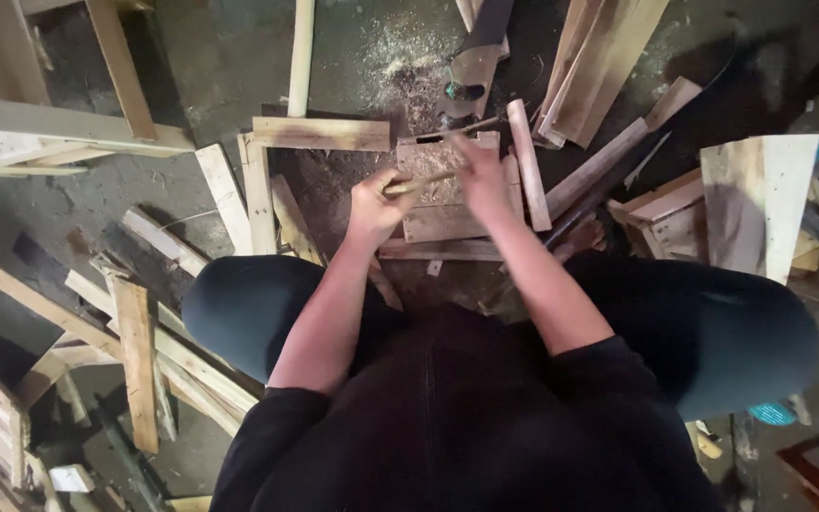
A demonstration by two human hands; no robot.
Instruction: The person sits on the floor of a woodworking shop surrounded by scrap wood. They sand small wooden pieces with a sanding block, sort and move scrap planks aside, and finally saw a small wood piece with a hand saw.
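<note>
Left hand (374, 204) grips 1 end of a thin stick (419, 182); right hand (482, 175) pinches the other. Best keep it low over the board (443, 204), both grips firm.

The person wears a dark, near-black top (466, 427) with long sleeves. The left sleeve (263, 427) and right sleeve (609, 379) are both pushed up, ending around the elbow, so the forearms are bare. A faint seam or zip line runs down the middle of the top, near the bottom edge of the view. The trousers are dark with a slight blue-green tinge, smooth and unpatterned, stretched tight over the left knee (239, 308) and right knee (741, 341). The left hand (376, 204) and right hand (481, 175) are bare, with no gloves, rings or watch to be seen.
</note>
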